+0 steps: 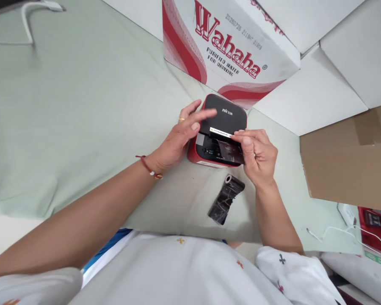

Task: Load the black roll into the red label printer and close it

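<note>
A small red-and-black device with a dark lid stands on the cloth in front of me. A narrow white label strip runs along the lid's lower edge. My left hand is at the device's left side, fingers stretched apart, one finger slightly blurred over the lid. At the front right, my right hand has thumb and fingers closed at the edge of a dark glossy film, which lies across the device's front panel. A partly unrolled roll of dark film lies on the cloth nearer my body.
A Wahaha water carton stands behind the device, with white boxes beside it. At right are a brown cardboard box, a white cable and a red object. Pale green cloth covers the table.
</note>
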A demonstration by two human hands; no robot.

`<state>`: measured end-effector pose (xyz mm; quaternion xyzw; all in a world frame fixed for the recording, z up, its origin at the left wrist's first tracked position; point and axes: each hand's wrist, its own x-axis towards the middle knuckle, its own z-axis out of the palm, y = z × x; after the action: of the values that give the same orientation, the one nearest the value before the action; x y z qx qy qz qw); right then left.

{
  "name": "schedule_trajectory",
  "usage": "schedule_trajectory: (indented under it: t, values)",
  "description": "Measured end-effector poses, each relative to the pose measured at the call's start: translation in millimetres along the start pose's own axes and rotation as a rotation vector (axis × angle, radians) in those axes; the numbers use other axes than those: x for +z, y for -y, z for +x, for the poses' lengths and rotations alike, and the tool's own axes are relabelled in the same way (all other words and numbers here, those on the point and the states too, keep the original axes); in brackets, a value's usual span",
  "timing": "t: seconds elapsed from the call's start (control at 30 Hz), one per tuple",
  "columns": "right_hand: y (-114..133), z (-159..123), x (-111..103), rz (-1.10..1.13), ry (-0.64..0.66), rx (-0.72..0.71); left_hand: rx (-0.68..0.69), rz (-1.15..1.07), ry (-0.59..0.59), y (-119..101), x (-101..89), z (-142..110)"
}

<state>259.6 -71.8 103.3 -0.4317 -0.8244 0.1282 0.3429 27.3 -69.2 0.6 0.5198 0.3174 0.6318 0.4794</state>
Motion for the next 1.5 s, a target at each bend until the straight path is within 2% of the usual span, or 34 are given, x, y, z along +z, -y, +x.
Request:
schedule_trajectory:
  t: [0.13,0.3,0.47,0.63,0.77,0.9,1.03,1.13,1.23,1.3,1.4,1.5]
  values:
    - [-3,-6,10,0.042,-0.079,-0.03,-0.039,0.036,0.032,-8,0.5,-3]
    - [-8,-9,17,0.014,-0.059,-0.01,-0.058,0.022,0.065,2,-9.4,-5]
    - [1,-14,18,0.06,-0.119,0.001,-0.065,-0.064,0.113,8,-13.2,-5]
    - [15,-34,9,0.13,-0.083,-0.132,-0.06,-0.2,0.082,18,-11.4,-3]
    - [15,-54,7,0.066,-0.043,-0.29,-0.047,-0.179,0.08,34,-22.6,2]
    - [15,-60,8,0.026,-0.044,-0.294,-0.043,-0.175,0.088,39,-30.2,5]
    - [19,-50,1,0.033,-0.021,-0.307,-0.06,-0.215,0.102,32,-24.4,3]
    - [20,-28,-10,0.074,0.046,-0.257,-0.076,-0.253,0.086,26,-15.2,2]
    - [17,8,-17,0.045,0.109,-0.071,-0.105,-0.286,0.064,23,-5.8,1]
    - [15,36,-16,-0.085,0.205,0.031,-0.116,-0.29,0.037,22,-1.4,0]
    - [18,74,-5,-0.411,0.515,0.116,-0.132,-0.282,0.012,21,1.5,0]
    - [29,97,8,-0.662,0.853,0.151,-0.148,-0.278,0.015,19,2.0,1]
